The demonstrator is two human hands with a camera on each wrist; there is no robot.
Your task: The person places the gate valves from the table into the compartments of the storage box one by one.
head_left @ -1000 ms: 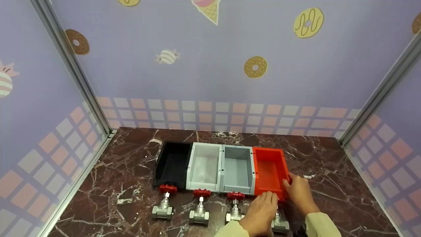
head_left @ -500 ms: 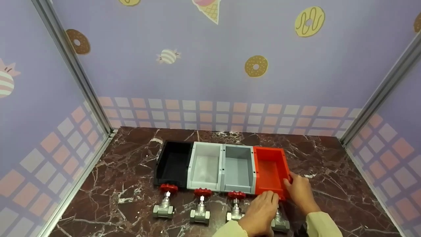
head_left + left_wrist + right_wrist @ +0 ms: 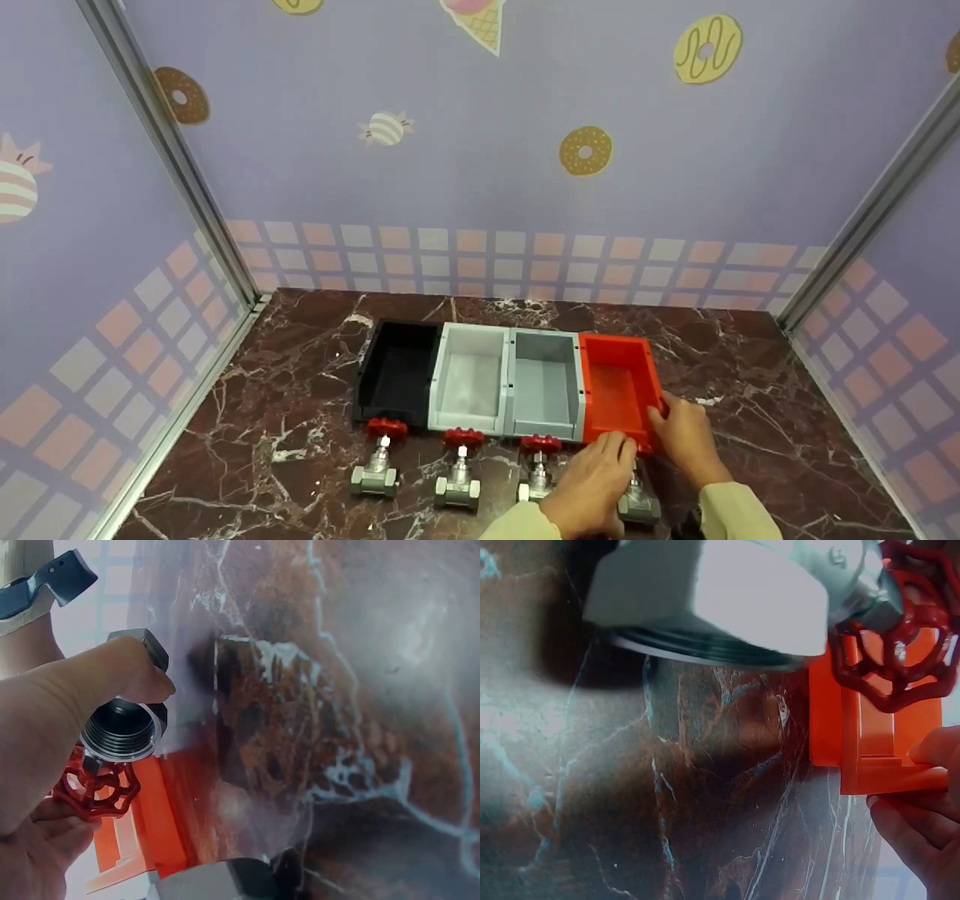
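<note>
My left hand (image 3: 589,484) grips the rightmost gate valve (image 3: 639,506), partly hiding it in the head view. In the left wrist view the thumb lies across the valve's metal body (image 3: 146,652), beside its threaded opening, with fingers at the red handwheel (image 3: 97,808). My right hand (image 3: 684,442) pinches the right wall of the red bin (image 3: 613,386); in the right wrist view its thumb is inside the bin wall (image 3: 892,781) and the fingers outside. That bin ends a touching row with a grey bin (image 3: 544,390), a white bin (image 3: 471,382) and a black bin (image 3: 399,375).
In front of the row stand three more valves with red handwheels: a left valve (image 3: 375,478), a middle valve (image 3: 457,489) and another valve (image 3: 534,487) beside my left hand. Everything is on a dark red marbled tabletop (image 3: 255,420), enclosed by purple patterned walls (image 3: 480,187).
</note>
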